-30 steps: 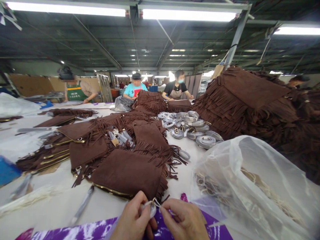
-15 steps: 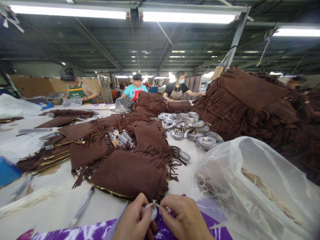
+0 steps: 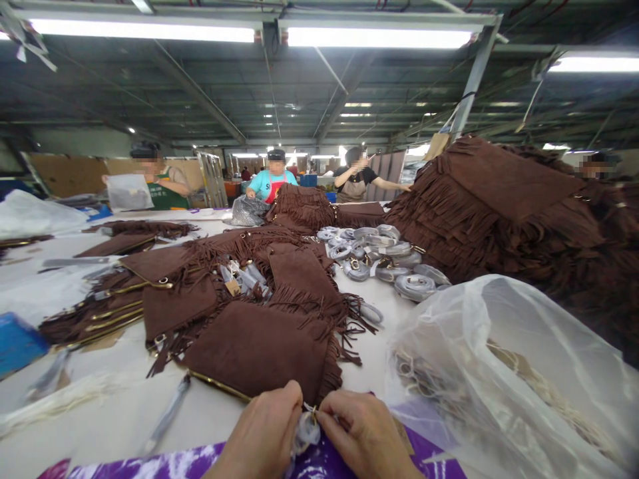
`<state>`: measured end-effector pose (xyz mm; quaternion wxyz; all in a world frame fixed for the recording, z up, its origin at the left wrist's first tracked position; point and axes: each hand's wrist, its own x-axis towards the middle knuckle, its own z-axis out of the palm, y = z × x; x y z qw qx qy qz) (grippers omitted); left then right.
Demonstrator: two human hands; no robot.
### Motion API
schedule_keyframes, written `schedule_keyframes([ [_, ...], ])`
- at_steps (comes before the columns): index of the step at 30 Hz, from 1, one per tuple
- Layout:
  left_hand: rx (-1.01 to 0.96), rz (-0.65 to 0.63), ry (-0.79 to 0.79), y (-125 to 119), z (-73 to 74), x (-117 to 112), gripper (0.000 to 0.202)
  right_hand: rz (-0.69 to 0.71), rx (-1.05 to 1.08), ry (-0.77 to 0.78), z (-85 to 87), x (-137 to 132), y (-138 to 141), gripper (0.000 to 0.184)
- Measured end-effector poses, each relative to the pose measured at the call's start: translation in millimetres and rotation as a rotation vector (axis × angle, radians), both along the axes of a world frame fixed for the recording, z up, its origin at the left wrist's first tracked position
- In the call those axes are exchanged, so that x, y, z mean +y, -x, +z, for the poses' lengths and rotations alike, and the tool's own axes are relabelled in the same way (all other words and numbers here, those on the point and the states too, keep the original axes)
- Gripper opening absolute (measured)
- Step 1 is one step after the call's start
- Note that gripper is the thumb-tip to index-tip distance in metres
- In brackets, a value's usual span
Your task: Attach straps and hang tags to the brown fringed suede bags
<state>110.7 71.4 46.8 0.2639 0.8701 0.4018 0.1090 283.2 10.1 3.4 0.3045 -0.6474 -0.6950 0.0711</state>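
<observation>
At the near edge, my left hand (image 3: 267,426) and my right hand (image 3: 367,426) meet in front of a brown fringed suede bag (image 3: 264,349). Both are closed, with fingertips on a thin pale string (image 3: 310,408). A small piece wrapped in clear plastic (image 3: 305,434) hangs below the string, between the hands and against the left one. What lies inside the plastic is hard to make out. My right thumb and forefinger pinch the string; the left fingertips are partly hidden. Purple plastic (image 3: 194,459) lies beneath.
To the right stands a translucent bag (image 3: 449,346) holding strings. Behind it rises a tall pile of fringed bags (image 3: 509,179). Coiled, wrapped straps (image 3: 414,286) lie mid-table. A blue bin (image 3: 20,342) sits left. Several co-workers (image 3: 272,179) stand across the table.
My left hand has turned, its back now more toward me, and the wrapped piece shows more. Across the table, one co-worker has lifted a plastic sheet; another has raised a hand toward the head.
</observation>
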Motion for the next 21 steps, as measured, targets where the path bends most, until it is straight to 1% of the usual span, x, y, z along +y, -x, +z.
schedule_keyframes([
  [3,0.089,-0.073,-0.141,-2.4,0.9,7.5,0.016,0.001,-0.003,0.001,0.0,0.6,-0.1,0.016],
  [5,0.126,-0.172,-0.282,-3.6,-0.7,13.2,0.014,0.003,-0.008,0.009,-0.2,0.9,0.0,0.016],
  [7,0.136,-0.274,-0.413,-4.3,-3.8,18.4,0.019,0.006,-0.010,0.022,-1.1,1.0,0.4,0.017],
  [9,0.113,-0.325,-0.487,-4.6,-6.8,22.1,0.022,0.009,-0.012,0.036,-1.8,0.7,0.8,0.017],
  [10,0.092,-0.333,-0.490,-4.8,-7.8,23.2,0.021,0.013,-0.010,0.044,-1.7,0.4,0.8,0.016],
  [12,0.048,-0.322,-0.441,-5.1,-7.9,24.6,0.021,0.022,0.006,0.060,0.4,-0.3,0.2,0.016],
  [15,-0.047,-0.237,-0.311,-5.6,-3.7,27.8,0.019,0.038,0.098,0.068,8.7,0.3,-4.0,0.013],
  [19,-0.215,-0.104,-0.209,-6.5,9.8,36.5,0.016,0.085,0.286,0.064,25.7,8.2,-12.6,0.011],
  [21,-0.244,-0.079,-0.192,-8.8,19.8,40.0,0.016,0.117,0.406,0.085,33.7,15.0,-14.2,0.017],
])
